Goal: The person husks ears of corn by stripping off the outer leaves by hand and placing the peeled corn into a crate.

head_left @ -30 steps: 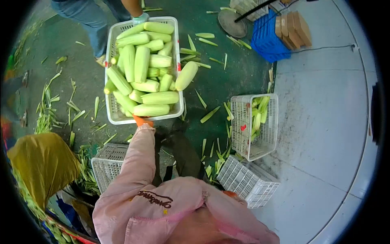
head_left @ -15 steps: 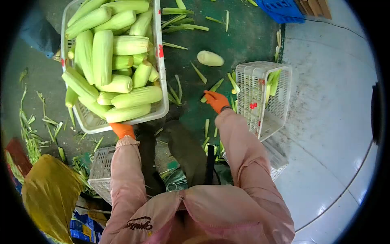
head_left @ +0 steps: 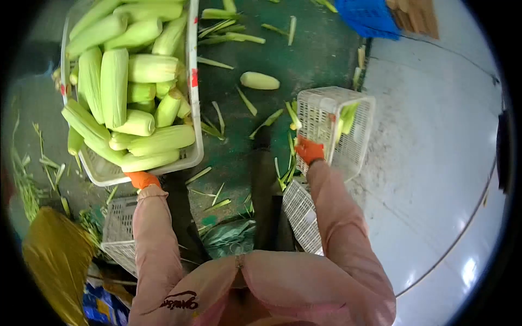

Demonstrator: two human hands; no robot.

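A large white plastic crate (head_left: 199, 136) piled with green-husked corn cobs (head_left: 114, 89) fills the upper left. My left hand (head_left: 142, 179), in an orange glove, grips its near rim, the fingers partly hidden by the crate. To the right, a smaller white crate (head_left: 315, 108) lies on its side with husk leaves (head_left: 346, 118) in it. My right hand (head_left: 310, 149), also gloved in orange, is closed on that crate's near edge. A pale, peeled-looking cob (head_left: 260, 81) lies on the floor between the two crates.
Loose husk leaves (head_left: 266, 123) are scattered over the green floor. Another white crate (head_left: 304, 214) sits by my right leg, and one (head_left: 120, 228) by my left. A blue crate (head_left: 370, 16) stands at the top right. A yellowish-brown sack (head_left: 57, 261) lies lower left.
My right hand has moved from beside a floor leaf onto the smaller crate. The view has shifted, and the large crate appears further left with my left hand still at its rim.
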